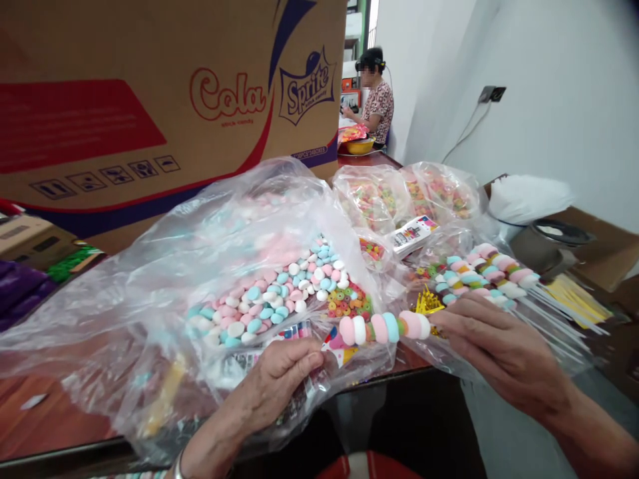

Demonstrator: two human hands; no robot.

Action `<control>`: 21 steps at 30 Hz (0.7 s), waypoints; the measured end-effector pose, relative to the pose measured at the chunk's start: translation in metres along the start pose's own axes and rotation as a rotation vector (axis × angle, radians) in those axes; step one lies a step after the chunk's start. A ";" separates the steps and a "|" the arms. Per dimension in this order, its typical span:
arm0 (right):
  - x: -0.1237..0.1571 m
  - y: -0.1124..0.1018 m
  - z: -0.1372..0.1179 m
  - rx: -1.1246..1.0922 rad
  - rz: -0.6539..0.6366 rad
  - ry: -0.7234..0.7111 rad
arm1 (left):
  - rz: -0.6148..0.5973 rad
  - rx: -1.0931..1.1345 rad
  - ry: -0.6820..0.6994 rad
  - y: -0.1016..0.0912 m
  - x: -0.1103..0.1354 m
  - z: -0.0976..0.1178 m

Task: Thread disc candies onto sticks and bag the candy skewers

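Skewer of marshmallows and gummy rings point(383, 328) sits level before the right front of the candy bag point(150, 286), its stick end pinched in the right hand point(492, 349). Nearer the bag, the left hand point(287, 367), thumb nearly meeting fingers, grips a printed wrapper point(344, 354). Best to hold the stick, sparing the soft candies, and keep the film taut.

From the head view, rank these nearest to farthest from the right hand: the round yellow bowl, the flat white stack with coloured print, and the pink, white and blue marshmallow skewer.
1. Marshmallow skewer: in the right hand, extending left.
2. White stack: beyond the hand, to its left.
3. Yellow bowl: far back, left.
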State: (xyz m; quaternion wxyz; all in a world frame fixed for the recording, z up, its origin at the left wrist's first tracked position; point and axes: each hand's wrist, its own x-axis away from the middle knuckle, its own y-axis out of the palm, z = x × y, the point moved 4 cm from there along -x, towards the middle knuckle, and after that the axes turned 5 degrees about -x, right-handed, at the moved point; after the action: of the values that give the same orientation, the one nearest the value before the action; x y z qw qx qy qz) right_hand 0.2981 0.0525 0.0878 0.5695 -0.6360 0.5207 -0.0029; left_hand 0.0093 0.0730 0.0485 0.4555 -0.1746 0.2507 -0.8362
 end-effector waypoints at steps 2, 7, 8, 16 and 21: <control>-0.001 0.001 0.001 -0.009 -0.010 -0.013 | -0.013 0.017 -0.002 -0.002 0.002 -0.001; 0.001 -0.001 0.008 0.025 0.001 -0.001 | -0.059 0.042 -0.014 -0.004 0.001 -0.001; 0.001 -0.001 0.009 0.032 -0.007 -0.008 | -0.067 0.051 -0.013 -0.004 0.001 -0.001; -0.001 -0.003 0.011 0.108 -0.112 -0.115 | -0.140 0.117 -0.057 -0.004 -0.001 -0.003; -0.004 -0.003 0.010 0.073 -0.177 -0.125 | -0.209 0.087 -0.028 -0.004 -0.004 -0.006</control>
State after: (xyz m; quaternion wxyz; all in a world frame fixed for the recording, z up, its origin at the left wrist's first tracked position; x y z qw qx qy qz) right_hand 0.3044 0.0618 0.0890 0.6212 -0.6573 0.4254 -0.0327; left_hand 0.0057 0.0794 0.0460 0.3765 -0.1915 0.1882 -0.8867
